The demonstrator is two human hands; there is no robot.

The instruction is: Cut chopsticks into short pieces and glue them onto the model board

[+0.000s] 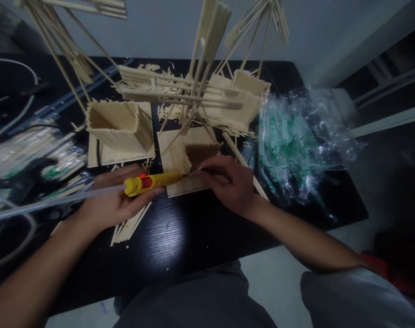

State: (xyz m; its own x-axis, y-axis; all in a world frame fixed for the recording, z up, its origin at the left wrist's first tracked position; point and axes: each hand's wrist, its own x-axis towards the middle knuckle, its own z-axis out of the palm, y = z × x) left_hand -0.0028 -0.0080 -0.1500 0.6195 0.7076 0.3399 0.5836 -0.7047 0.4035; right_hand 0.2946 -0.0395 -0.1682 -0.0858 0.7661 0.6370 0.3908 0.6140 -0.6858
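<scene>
My left hand (113,196) is closed around a yellow hot glue gun (154,183) with a small red light on it. A long pale glue stick (74,197) runs out of its back end. The gun's tip points at a small windmill model made of wooden sticks, close to the lower edge of its part-built wall (203,154) on a square wooden base (173,152). At the right side of this base, my right hand (231,182) pinches with thumb and forefinger near the tip. What lies between those fingers is too small to make out.
Another stick-built box (116,120) stands on a base at the left. Windmill blades (180,89) rise behind the middle model. Loose sticks (130,228) lie near the front. Plastic bags with green contents (289,141) are at the right, and cables (26,120) at the left.
</scene>
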